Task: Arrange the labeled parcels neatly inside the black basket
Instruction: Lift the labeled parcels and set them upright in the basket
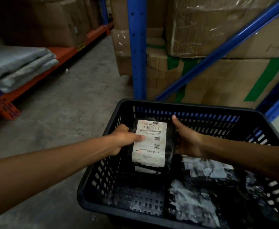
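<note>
A black slotted basket (pixel 186 105) stands on the floor in front of me. Both hands hold one black-wrapped parcel (pixel 149 142) with a white shipping label, inside the basket near its far left. My left hand (pixel 124 138) grips the parcel's left edge, thumb on the label. Along the right edge lies my right hand (pixel 185 138), thumb raised. Another labeled parcel (pixel 147 170) lies just beneath it. Several more labeled black parcels (pixel 206 167) lie along the basket's right side and front (pixel 193 204).
Blue rack uprights (pixel 137 47) with stacked cardboard boxes (pixel 218 30) stand right behind the basket. At the left an orange shelf beam (pixel 41 75) carries folded grey bags (pixel 20 63). Concrete floor (pixel 61 104) lies between them.
</note>
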Motion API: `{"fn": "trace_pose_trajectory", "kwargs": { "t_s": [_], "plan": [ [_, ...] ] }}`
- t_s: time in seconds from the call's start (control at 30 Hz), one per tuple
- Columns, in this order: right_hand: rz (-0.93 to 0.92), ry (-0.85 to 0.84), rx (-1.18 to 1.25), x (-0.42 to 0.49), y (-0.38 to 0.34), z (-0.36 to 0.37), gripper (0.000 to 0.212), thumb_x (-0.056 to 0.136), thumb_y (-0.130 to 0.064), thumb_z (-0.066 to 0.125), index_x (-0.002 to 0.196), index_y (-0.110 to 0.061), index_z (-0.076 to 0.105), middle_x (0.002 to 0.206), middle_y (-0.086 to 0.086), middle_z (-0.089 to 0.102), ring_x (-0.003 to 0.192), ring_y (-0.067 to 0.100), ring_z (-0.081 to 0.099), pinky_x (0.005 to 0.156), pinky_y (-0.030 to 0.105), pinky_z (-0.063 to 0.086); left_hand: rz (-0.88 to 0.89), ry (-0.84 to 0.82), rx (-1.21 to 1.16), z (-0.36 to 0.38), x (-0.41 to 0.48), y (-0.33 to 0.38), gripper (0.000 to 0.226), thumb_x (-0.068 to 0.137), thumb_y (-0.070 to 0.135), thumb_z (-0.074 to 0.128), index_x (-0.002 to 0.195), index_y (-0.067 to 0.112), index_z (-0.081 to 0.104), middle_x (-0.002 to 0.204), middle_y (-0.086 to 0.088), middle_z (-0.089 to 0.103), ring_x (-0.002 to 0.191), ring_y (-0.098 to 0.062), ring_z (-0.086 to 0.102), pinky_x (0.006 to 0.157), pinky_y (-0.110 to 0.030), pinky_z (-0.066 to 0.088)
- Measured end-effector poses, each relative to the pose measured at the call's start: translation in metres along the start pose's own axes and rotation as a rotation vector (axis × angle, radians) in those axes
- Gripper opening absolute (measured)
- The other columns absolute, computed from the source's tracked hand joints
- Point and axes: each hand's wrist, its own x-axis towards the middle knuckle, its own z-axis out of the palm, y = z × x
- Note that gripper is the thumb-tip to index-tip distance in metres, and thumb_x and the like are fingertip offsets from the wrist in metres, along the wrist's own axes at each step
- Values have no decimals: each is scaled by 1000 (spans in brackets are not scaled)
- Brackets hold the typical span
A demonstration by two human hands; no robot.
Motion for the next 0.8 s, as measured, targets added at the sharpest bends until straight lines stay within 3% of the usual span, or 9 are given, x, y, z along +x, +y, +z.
{"fn": "trace_pose_trajectory", "kwargs": {
  "t_s": [0.1,0.23,0.3,0.4,0.47,0.53,0.6,0.7,0.8],
  "plan": [
    [-23,5,-71,20,11,13,44,81,-34,77,118,-12,72,111,13,77,94,29,77,72,41,63,27,41,110,10,22,-2,62,76,21,82,131,5,59,129,-12,66,116,-28,64,99,-41,54],
    [-60,145,-133,53,34,24,18,84,-6,74,102,-5,74,115,19,74,80,23,74,67,36,61,4,52,255,25,51,-13,49,82,25,76,125,6,62,128,-10,66,116,-26,64,97,-33,53],
    [-83,235,-281,64,42,32,27,86,-14,74,112,-8,71,127,19,68,93,23,72,75,35,62,-30,69,371,32,59,-19,46,89,28,69,128,7,59,132,-10,63,120,-26,61,93,-28,51],
    [56,374,-627,67,43,37,69,82,-46,72,139,-12,51,149,16,44,128,31,52,104,39,49,-38,45,517,38,65,-17,48,94,30,61,137,9,55,139,-11,59,125,-27,59,97,-29,49],
    [74,279,-616,65,34,31,57,86,-39,72,133,-9,58,143,15,53,113,26,60,93,33,53,-32,24,542,37,65,-12,47,93,29,62,136,10,58,138,-11,61,123,-27,60,98,-29,50],
    [57,179,-535,51,20,23,38,88,-23,72,121,-4,66,127,15,67,82,19,65,65,25,56,3,55,633,38,61,-7,47,92,26,63,136,11,57,138,-12,60,124,-28,59,98,-31,51],
    [-4,204,-601,32,8,11,30,87,-20,72,113,-5,67,115,14,70,74,16,65,56,23,55,126,145,809,45,53,-5,65,89,26,61,148,10,40,152,-13,43,138,-31,44,108,-37,44],
    [-245,310,-1082,-11,-1,-24,39,88,-30,67,120,-9,63,119,9,69,101,25,66,79,29,52,502,50,890,72,32,-6,86,87,34,61,157,12,17,167,-8,10,154,-28,10,122,-36,19],
    [-364,327,-1694,-61,15,-69,85,82,-51,60,151,-9,32,150,14,46,133,31,49,99,36,48,718,-166,959,116,10,-16,100,84,44,58,159,12,1,168,-6,-6,155,-23,-7,126,-35,8]
  ]
}}
